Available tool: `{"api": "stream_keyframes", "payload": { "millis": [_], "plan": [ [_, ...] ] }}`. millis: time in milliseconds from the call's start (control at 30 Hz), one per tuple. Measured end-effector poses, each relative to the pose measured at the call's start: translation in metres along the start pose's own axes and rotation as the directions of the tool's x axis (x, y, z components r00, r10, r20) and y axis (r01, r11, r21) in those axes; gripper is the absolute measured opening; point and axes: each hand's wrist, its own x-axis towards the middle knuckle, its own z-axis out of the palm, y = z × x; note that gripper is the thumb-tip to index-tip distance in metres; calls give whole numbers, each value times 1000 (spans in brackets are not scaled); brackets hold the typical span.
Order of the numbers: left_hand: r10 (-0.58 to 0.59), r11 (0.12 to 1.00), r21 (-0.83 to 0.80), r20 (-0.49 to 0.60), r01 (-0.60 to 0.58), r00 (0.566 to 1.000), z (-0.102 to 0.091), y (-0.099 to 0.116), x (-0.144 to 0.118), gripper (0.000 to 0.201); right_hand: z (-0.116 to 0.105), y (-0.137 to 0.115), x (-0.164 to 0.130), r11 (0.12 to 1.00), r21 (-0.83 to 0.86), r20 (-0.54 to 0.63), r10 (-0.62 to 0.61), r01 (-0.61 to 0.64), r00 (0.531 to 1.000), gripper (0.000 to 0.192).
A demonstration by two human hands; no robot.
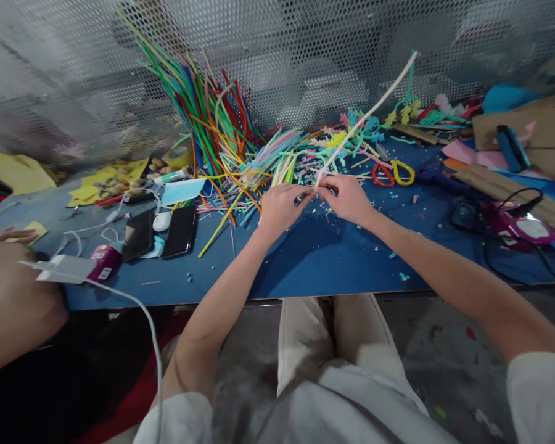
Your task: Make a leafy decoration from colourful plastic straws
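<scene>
Pinched between both hands at centre frame: the lower end of one white pipe cleaner (367, 113), whose free length rises diagonally to the upper right, past the perforated metal screen (305, 55). Left hand (281, 208) closed on the stem's end, fingertips meeting those of the right hand (346, 197), likewise closed on it; the two hands touch just above the blue tabletop (314, 259). Directly behind the hands, a loose heap of coloured pipe cleaners (222, 129), some fanned upright against the screen. Right of the hands, near them, scissors with red and yellow handles (393, 174). Far right, a purple glue gun (518, 225) with black cord. Left of centre, two dark phones (160, 233) lying side by side, a white mouse between their upper ends. Lower left edge, another person's hand (9, 259), beside a white charger block (67, 269) with trailing cable.
</scene>
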Motion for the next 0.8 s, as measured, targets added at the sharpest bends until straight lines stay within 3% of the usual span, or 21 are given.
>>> {"api": "stream_keyframes", "payload": {
  "millis": [133,300,433,633,800],
  "plan": [
    [116,979,168,-7,-113,993,-3,2,0,31,-3,-3,2,975,171,97,130,-145,987,53],
    [86,979,187,-20,-81,996,-2,2,0,35,-5,-3,3,970,182,104,144,-161,984,60],
    [96,979,188,-91,-78,991,-8,-5,1,37,-5,4,3,984,128,45,121,-126,992,55],
    [175,979,147,-232,-144,957,-22,-11,-2,26,-7,25,6,992,-100,-137,63,-77,989,38],
    [155,986,85,-152,-143,976,-16,-1,-3,34,-20,22,8,994,-101,-248,11,-38,969,33]
  ]
}}
